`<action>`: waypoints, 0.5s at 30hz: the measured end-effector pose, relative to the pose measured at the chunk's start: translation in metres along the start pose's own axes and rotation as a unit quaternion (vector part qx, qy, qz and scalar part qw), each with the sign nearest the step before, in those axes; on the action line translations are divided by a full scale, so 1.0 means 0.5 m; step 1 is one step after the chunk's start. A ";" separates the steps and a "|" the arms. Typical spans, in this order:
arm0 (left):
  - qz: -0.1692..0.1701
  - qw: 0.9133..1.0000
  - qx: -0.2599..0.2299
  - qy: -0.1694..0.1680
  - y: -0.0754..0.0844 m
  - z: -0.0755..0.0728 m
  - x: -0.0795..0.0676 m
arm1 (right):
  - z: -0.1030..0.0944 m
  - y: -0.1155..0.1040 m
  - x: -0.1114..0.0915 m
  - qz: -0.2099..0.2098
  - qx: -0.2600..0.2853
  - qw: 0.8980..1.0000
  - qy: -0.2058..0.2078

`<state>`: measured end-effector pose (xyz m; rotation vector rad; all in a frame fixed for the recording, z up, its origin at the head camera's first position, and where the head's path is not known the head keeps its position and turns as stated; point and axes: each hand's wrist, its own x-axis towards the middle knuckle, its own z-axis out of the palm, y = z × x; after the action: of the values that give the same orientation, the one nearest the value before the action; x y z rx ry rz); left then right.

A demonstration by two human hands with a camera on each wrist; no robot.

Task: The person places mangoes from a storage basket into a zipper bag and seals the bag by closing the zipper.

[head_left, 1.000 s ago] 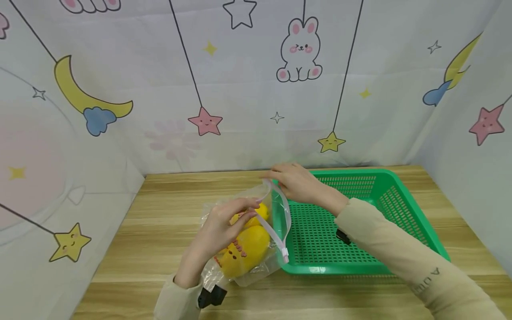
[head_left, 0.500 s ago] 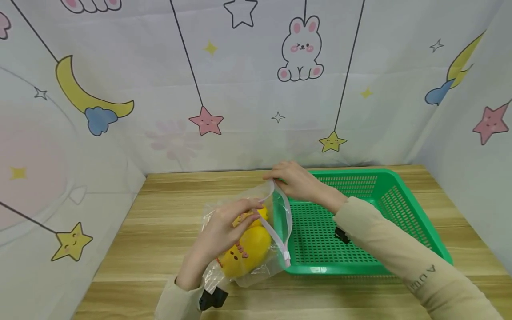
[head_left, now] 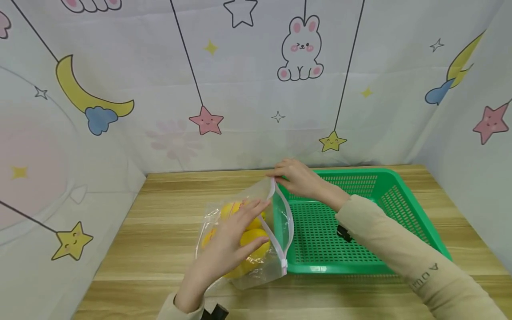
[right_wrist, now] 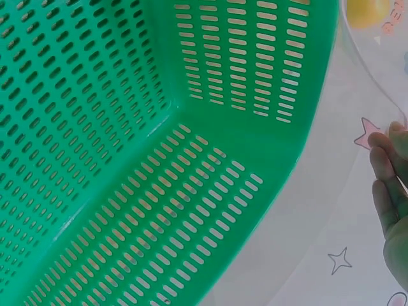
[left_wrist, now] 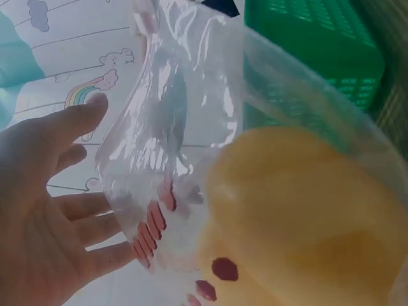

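Backdrop: cartoon-printed cloth behind a wooden table (head_left: pixel 160 222).
Bag: clear plastic zip bag (head_left: pixel 244 231) holding yellow plush toys (head_left: pixel 252 242), beside the green perforated basket (head_left: pixel 360 222).
Left hand (head_left: pixel 228 249): fingers flat, pressing the bag.
Right hand (head_left: pixel 296 178): fingers pinching the bag's top corner.

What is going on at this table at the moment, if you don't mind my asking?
A person is handling a clear plastic zip bag holding yellow soft toys on a wooden table. The left hand lies flat with straight fingers on the bag's side, while the right hand pinches the far end of its white zip strip. The bag's mouth faces an empty green perforated plastic basket right beside it.
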<state>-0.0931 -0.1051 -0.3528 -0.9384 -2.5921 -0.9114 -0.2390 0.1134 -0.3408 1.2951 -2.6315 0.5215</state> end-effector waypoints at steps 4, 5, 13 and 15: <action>-0.019 0.998 0.058 0.008 0.019 0.018 -0.020 | -0.003 -0.001 0.000 0.002 0.004 1.000 0.002; -0.017 0.997 0.075 0.016 0.022 0.024 -0.024 | -0.004 -0.001 0.000 0.002 0.005 1.000 0.004; 0.038 0.984 0.111 0.137 0.045 0.064 -0.055 | -0.005 -0.004 -0.001 -0.002 0.001 1.000 0.012; 0.059 0.978 0.120 0.162 0.051 0.073 -0.060 | -0.005 -0.003 -0.004 0.004 -0.001 1.000 0.011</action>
<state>-0.0543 -0.0815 -0.3814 -0.7939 -2.2791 -0.6406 -0.2368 0.1149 -0.3384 1.2716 -2.6208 0.5310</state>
